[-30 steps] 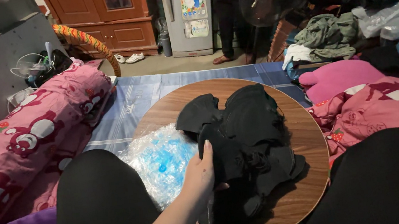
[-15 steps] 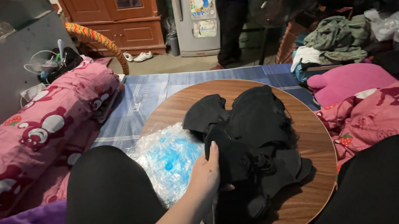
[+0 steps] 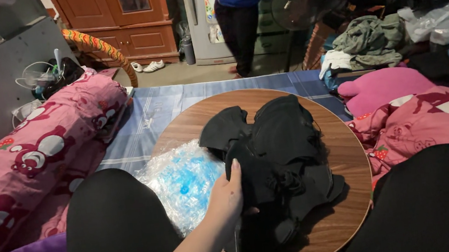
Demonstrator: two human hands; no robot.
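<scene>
I'm seeing a crinkled clear plastic bag (image 3: 183,181) lying at the left edge of the round wooden surface (image 3: 344,158). Beyond the surface, a person in blue (image 3: 239,19) is standing before a wooden cabinet (image 3: 130,24); pink pillows (image 3: 43,145) are lying left.

Black garment (image 3: 278,165): matt cloth. Round table (image 3: 344,152): smooth wood. Bag (image 3: 183,180): glossy crinkled clear plastic.
</scene>
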